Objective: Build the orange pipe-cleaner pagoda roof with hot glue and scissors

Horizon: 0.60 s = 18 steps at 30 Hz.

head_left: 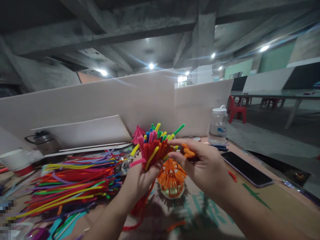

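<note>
My left hand is closed round a thick bundle of short, fuzzy pipe cleaners in red, pink, yellow, blue and green. At the bundle's right side, my right hand has thumb and index finger close together, reaching to its edge. A bent orange piece, which looks like pipe cleaner, is held in the curled fingers of that hand. Below and behind the hands stands an orange pipe-cleaner structure on a pale base, partly hidden by them. A red strand hangs under my left wrist.
Many long loose pipe cleaners are spread at the left. A phone and a clear water bottle are at the right. A dark flask, a paper cup and a pink umbrella-like piece stand near the white partition.
</note>
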Motion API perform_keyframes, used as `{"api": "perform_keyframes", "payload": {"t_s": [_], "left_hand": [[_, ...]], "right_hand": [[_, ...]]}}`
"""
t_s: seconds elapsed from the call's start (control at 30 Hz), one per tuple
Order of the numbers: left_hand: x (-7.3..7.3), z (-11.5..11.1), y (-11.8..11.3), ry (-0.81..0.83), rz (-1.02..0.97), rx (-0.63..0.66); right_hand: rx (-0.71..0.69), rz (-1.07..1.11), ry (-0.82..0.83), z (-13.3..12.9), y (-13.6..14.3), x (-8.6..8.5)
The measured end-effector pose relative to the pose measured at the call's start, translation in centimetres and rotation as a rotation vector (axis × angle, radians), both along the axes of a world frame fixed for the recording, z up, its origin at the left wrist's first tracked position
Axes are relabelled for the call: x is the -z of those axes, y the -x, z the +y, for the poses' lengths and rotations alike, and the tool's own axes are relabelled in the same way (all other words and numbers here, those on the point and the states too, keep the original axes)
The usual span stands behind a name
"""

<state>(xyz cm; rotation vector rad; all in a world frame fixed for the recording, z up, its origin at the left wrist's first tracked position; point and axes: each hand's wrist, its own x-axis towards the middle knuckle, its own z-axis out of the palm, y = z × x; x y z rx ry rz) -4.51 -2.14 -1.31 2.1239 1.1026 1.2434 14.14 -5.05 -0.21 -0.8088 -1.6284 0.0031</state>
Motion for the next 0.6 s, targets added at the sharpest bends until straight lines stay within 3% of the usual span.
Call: {"api": "perform_keyframes", "payload": {"t_s": [0.27,0.6], "left_hand": [[-0.38,-0.24,-0.47,-0.064,0.020,-0.016],[-1.11,-0.66,-0.99,-0.076,0.032,0.007]], "right_hand": [[0.004,0.068,0.161,0.52,0.30,-0.57],[-0.030,0.014,0.031,0.18,0.28,0.29]]}}
